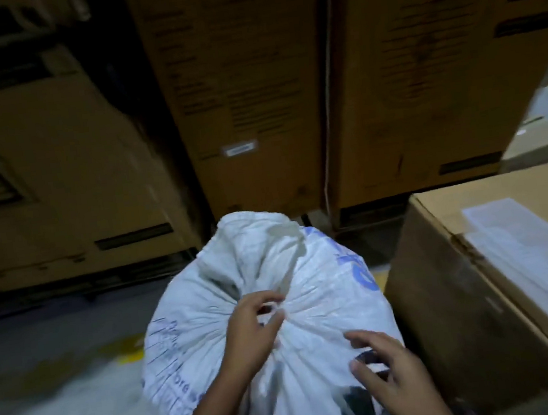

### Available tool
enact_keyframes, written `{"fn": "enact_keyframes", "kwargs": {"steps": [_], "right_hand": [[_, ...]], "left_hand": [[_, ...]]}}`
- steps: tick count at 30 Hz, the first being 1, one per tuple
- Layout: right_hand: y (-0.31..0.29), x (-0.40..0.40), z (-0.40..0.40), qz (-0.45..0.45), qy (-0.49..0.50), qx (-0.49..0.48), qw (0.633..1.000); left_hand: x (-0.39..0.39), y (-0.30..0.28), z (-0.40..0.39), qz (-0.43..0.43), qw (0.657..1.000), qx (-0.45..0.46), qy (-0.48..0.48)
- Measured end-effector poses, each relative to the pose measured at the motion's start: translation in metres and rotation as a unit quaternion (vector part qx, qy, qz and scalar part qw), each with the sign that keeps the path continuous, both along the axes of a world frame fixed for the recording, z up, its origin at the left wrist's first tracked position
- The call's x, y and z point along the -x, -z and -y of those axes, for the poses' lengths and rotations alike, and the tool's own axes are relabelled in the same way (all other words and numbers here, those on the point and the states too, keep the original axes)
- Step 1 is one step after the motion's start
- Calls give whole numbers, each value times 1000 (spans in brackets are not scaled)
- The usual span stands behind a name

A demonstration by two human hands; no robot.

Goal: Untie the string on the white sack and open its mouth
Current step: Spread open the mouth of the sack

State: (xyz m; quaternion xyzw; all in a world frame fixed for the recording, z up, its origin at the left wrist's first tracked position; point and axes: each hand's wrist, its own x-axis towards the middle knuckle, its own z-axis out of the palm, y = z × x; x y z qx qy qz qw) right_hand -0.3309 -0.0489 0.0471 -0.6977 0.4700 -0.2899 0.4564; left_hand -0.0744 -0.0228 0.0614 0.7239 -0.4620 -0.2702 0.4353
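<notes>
Right under the left hand [252,334] sits the white sack [278,310], big and full, standing on the grey floor [46,390]. Its cloth is thin and shiny, with blue letters on the side left of this hand and a blue mark on the far right side. All the folds of the sack run in to one tight spot, like lines on a pumpkin. The left hand's fingers [266,299] curl around that tight spot and pinch it, thumb and fingers close together. The string itself is too small and blurry to make out. Past the fingertips, the loose top of the sack [252,241] flops up in a crumpled bunch. The mouth is still closed, so what is in the sack cannot be seen.

The right hand [389,372] is lower and nearer the person, with its fingers spread wide. It rests flat on the side of the sack and holds nothing.

Just beside the right hand, out to the right, is a brown cardboard box [482,285]. It is shut, with clear tape [531,265] along its top. Beyond both hands stand tall brown cartons [241,90] in a row, with dark print too blurry to read.
</notes>
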Motion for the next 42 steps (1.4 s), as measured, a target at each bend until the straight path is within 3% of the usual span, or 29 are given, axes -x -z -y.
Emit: {"fn": "enact_keyframes", "kwargs": {"steps": [3, 6, 10, 12, 15, 18, 20, 24, 29, 33, 37, 40, 42], "right_hand": [[0, -63, 13, 29, -39, -84, 995], [11, -118, 47, 76, 49, -114, 989], [44, -186, 106, 101, 164, -182, 964], [59, -220, 127, 120, 126, -236, 956], [61, -247, 138, 150, 48, -278, 948], [49, -230, 144, 168, 71, -229, 956], [42, -202, 153, 138, 93, -137, 977], [13, -164, 149, 130, 10, -61, 990], [4, -119, 106, 109, -30, -21, 993], [-5, -91, 61, 70, -24, 44, 996], [-4, -85, 43, 8, -73, 79, 994], [-1, -86, 39, 4, -50, 43, 998], [7, -85, 39, -1, -20, 8, 1000]], "left_hand": [[-51, 14, -16, -18, 995, -4, -93], [-83, 39, -1, -26, 991, -17, -127], [-100, 85, 47, -182, 976, -20, -121], [-98, 104, 77, -236, 966, -36, -104], [-93, 128, 98, -237, 961, -85, -114], [-101, 116, 94, -292, 942, -52, -155], [-105, 101, 89, -303, 938, -5, -169], [-97, 76, 68, -328, 931, 47, -155], [-78, 61, 12, -330, 919, 54, -210], [-74, 38, -45, -452, 836, 81, -302], [-66, -37, -55, -359, 892, 142, -236], [-55, -69, -54, -280, 936, 97, -191], [-51, -68, -48, -264, 947, 66, -173]]}}
